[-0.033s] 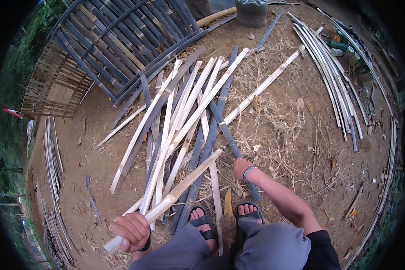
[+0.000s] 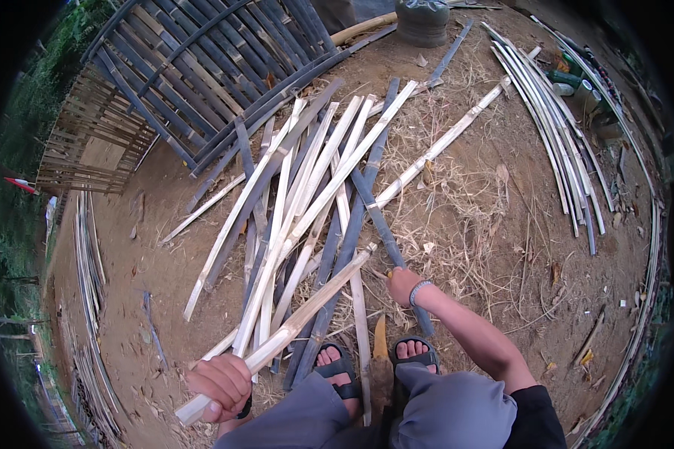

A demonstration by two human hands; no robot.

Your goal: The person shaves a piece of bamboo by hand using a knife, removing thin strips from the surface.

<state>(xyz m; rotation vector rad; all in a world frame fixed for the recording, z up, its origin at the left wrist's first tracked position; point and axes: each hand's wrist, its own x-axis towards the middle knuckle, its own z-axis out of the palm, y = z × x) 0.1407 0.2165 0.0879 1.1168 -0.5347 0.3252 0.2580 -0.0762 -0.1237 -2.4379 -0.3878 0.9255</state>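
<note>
My left hand (image 2: 219, 387) is closed round the near end of a pale split bamboo strip (image 2: 299, 324), which slants up to the right. Close to that strip's far tip, my right hand (image 2: 404, 286) is a closed fist with a bracelet at the wrist. A small yellowish bit shows at its fingers, but what it grips is hidden. The fist lies over a dark bamboo strip (image 2: 380, 224). Beyond both hands spreads a crossed pile of pale and dark bamboo strips (image 2: 329, 168). Between my sandalled feet is a brown piece with a tan pointed tip (image 2: 380, 340).
A slatted dark bamboo frame (image 2: 202, 67) stands at the far left. More strips lie in a bundle (image 2: 550, 127) at the far right and along the left (image 2: 87, 262). Dry shavings (image 2: 464, 217) cover the dirt ground. A round dark container (image 2: 421, 24) stands at the back.
My right hand has shifted slightly right and down, away from the strip's far tip. My left hand keeps its hold on the strip, nearly still.
</note>
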